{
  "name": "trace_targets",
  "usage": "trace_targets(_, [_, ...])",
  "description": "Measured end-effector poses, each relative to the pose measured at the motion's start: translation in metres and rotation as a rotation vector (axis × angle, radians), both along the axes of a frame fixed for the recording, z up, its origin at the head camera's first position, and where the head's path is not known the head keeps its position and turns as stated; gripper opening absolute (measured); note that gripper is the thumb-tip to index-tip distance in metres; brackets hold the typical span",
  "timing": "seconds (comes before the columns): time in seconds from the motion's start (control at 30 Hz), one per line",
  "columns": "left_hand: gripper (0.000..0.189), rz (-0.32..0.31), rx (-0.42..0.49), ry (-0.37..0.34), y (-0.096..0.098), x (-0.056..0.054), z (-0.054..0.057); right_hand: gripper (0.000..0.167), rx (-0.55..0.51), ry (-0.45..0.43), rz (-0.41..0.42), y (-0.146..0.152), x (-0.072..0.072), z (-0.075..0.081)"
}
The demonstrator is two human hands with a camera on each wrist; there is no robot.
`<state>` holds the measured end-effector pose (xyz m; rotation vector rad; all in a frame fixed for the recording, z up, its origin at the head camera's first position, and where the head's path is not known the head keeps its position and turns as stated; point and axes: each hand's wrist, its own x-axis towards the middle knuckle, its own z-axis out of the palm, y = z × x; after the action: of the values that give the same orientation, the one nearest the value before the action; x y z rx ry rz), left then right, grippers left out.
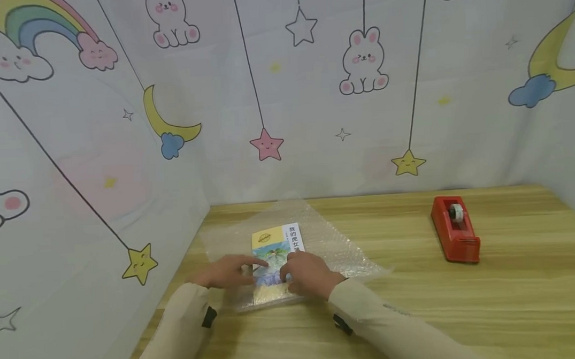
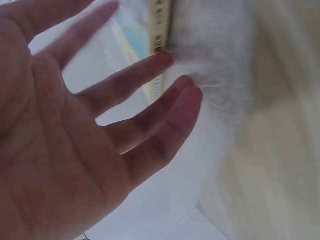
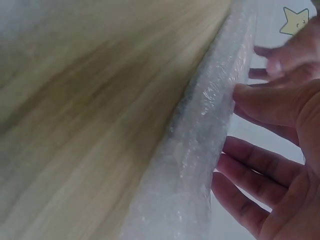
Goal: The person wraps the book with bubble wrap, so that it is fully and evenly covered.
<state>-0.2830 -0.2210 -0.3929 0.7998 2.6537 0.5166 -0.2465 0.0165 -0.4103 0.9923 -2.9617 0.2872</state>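
Note:
A paperback book (image 1: 272,244) with a yellow, blue and white illustrated cover lies face up on a sheet of bubble wrap (image 1: 339,249). My left hand (image 1: 229,271) is over the book's left side, fingers spread and pointing across the cover. In the left wrist view those fingers (image 2: 125,82) overlap the book's spine (image 2: 159,30), with nothing gripped. Over the book's right side is my right hand (image 1: 311,275), its fingers loosely bent. The right wrist view shows its fingertips along the near edge of the bubble wrap (image 3: 200,120), with the book hidden there.
A red tape dispenser (image 1: 456,231) with a small roll of tape stands to the right on the wood-grain table (image 1: 418,313). White fabric walls (image 1: 313,109) printed with stars, moons and rabbits enclose the back and sides.

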Motion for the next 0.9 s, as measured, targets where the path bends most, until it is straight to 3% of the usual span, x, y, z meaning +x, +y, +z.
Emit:
trace_targets(0.2, [0.03,0.154,0.084,0.056,-0.009,-0.038,0.014,0.019,0.019,0.012,-0.039,-0.005,0.001,0.001])
trace_targets(0.33, [0.035,0.226,0.169,0.029,-0.011,-0.064,0.02,0.02,0.032,0.002,-0.068,-0.006,0.003,0.001])
trace_targets(0.5, [0.039,0.332,0.306,-0.076,-0.01,-0.094,0.01,0.021,0.025,0.017,-0.079,-0.006,0.003,-0.003])
trace_targets(0.63, [0.039,0.417,0.432,-0.175,-0.011,-0.111,-0.002,0.02,0.016,0.016,-0.084,-0.006,0.003,-0.005])
trace_targets(0.77, [0.04,0.477,0.514,-0.234,-0.011,-0.125,-0.01,0.019,0.003,0.025,-0.087,-0.004,0.004,-0.004])
trace_targets(0.9, [0.042,0.503,0.561,-0.251,-0.013,-0.13,-0.012,0.02,0.001,0.051,-0.089,-0.006,0.006,-0.005])
